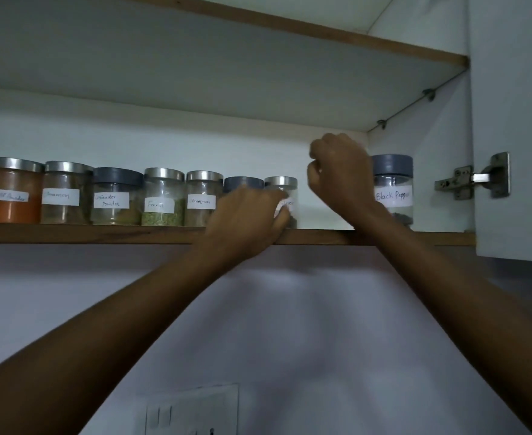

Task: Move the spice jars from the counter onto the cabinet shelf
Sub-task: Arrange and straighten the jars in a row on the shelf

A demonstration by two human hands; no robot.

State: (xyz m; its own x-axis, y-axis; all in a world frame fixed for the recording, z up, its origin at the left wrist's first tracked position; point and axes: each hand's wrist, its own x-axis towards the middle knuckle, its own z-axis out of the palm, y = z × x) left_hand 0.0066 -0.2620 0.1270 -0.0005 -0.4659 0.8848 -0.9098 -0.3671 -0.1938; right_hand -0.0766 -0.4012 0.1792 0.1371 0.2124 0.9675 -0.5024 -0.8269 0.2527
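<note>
Cabinet shelf (321,237) is nearly stocked: left hand (249,215) grips a steel-lidded jar (285,186), right hand (340,171) curls empty. Next, probably seat it, then let go.

Dim, bluish-grey, faintly noisy. Brightest is the cabinet's back wall (195,142) at mid-frame; the upper shelf (195,67) is shaded underneath, and the forearms (133,309) darken toward the lower corners. Motion blur smears the left hand (246,221) and the label of the jar (285,193) at its fingers (282,215) — the Black Pepper label (393,195) at right reads clearly. Straight lines slant near the frame's edges.
</note>
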